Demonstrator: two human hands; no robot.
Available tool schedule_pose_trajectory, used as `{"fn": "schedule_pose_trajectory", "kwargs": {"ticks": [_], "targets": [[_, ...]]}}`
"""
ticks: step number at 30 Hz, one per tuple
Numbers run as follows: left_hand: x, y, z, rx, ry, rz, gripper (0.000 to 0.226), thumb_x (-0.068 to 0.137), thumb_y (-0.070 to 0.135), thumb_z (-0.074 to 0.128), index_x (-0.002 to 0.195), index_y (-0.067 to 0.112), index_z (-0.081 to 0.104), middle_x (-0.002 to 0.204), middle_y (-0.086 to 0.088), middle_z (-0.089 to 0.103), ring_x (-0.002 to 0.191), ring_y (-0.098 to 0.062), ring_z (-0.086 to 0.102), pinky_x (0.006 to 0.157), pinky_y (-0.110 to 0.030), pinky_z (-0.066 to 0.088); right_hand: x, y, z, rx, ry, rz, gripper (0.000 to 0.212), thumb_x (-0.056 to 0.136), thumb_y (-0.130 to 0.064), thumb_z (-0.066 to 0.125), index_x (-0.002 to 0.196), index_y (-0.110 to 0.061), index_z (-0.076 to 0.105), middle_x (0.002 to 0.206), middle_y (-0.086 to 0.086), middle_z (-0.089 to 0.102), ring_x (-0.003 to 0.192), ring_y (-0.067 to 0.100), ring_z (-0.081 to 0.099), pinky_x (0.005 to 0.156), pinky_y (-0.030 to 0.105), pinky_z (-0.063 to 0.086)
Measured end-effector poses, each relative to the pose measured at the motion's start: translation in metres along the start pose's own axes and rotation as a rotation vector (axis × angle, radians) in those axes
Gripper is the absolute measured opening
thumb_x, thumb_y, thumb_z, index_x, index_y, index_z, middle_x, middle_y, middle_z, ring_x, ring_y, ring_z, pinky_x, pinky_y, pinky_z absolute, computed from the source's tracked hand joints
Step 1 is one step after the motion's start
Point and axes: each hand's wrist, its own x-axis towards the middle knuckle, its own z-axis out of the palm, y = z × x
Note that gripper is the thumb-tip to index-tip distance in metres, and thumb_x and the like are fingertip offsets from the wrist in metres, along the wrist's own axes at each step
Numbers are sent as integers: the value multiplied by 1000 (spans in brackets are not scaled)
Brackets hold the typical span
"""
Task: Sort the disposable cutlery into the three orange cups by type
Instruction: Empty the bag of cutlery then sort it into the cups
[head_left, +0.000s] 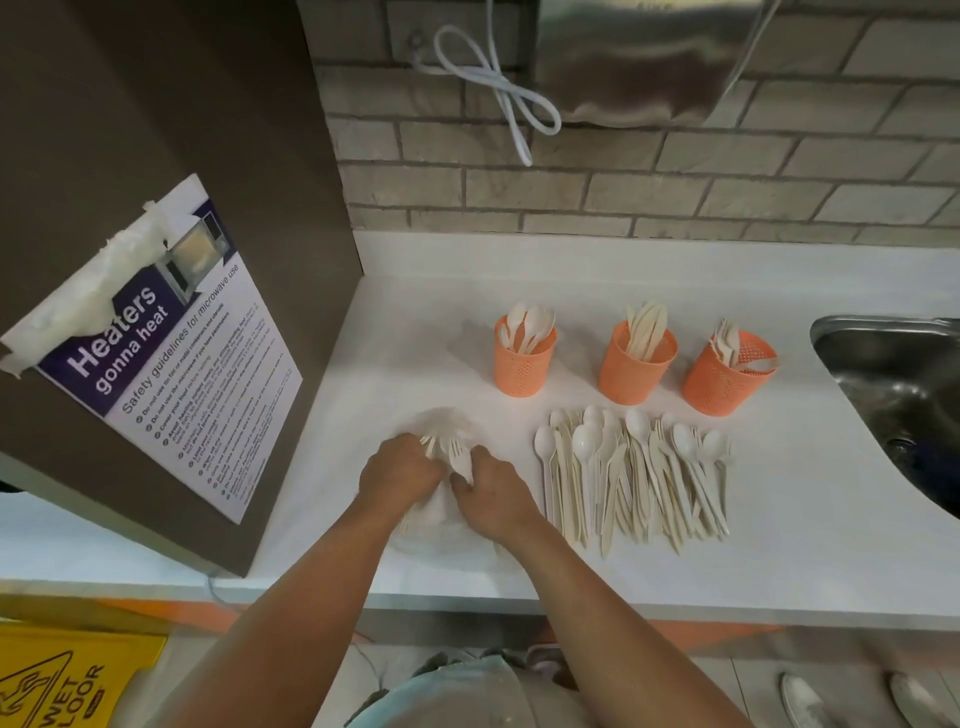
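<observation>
Left grip (400, 470) and right grip (493, 493) meet low over the white tabletop (363, 364), fingers curled round a few forks (458, 453), apparently shared between them; blur obscures detail. Unsorted cutlery (634, 483) lies just to their right. Behind it stand the orange spoon cup (523, 371), knife cup (636, 376) and fork cup (719, 387).

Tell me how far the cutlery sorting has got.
Started, not near done. The left cup holds spoons, the middle cup knives, the right cup forks. The left hand and right hand grip a small bunch of forks. A big mixed pile on the counter is left to sort.
</observation>
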Motion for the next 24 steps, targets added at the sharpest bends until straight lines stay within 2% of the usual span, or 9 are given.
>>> {"fn": "schedule_pose_trajectory", "kwargs": {"ticks": [4,7,10,13,17,20,22,24], "targets": [[12,-6,-15,-148,-58,73,27,90,33,66,108,14,72,103,-6,73,94,-26,69,84,-37,58,-9,5,5,-77,-12,29,37,105,-42,40,120,-11,54,112,10,68,102,32,66,89,45,54],[13,-4,-27,-160,-93,132,23,89,28,66,106,14,72,102,-7,73,92,-24,70,78,-35,56,-10,5,6,-119,10,41,35,105,-38,40,121,-10,55,113,10,68,103,31,66,90,44,54],[8,1,-44,-60,-211,114,20,86,28,68,98,12,70,91,-8,73,77,-24,72,68,-35,57,-11,1,6,-69,35,72,33,103,-35,44,124,-12,54,116,8,67,107,31,65,94,43,53],[-2,5,-57,153,-353,78,25,83,27,71,99,9,67,85,-8,71,66,-22,67,63,-29,53,-13,-3,9,30,133,91,30,102,-31,46,126,-14,52,114,5,67,105,29,66,92,41,53],[-12,10,-48,190,-331,66,20,74,22,71,89,9,68,74,-8,69,59,-23,63,58,-27,49,-9,-11,3,481,141,174,13,102,-24,49,111,-16,55,103,-1,63,96,20,62,78,28,45],[-15,6,-33,157,-324,98,22,70,29,72,86,15,68,76,-3,70,66,-21,68,61,-29,51,-5,-11,-1,626,150,236,9,98,-25,54,95,-17,57,88,-3,60,80,14,58,64,24,41],[-18,1,-24,160,-254,141,23,71,37,69,88,23,64,82,2,69,76,-19,69,67,-31,53,-2,-10,-4,672,175,253,13,96,-30,58,93,-17,59,86,-4,61,80,15,59,65,25,41],[-21,-5,-16,122,-142,165,29,78,40,70,101,25,60,92,5,67,84,-19,67,68,-32,52,1,-7,-6,647,178,243,23,96,-40,60,101,-18,61,92,-5,64,87,16,62,75,29,46]]}}
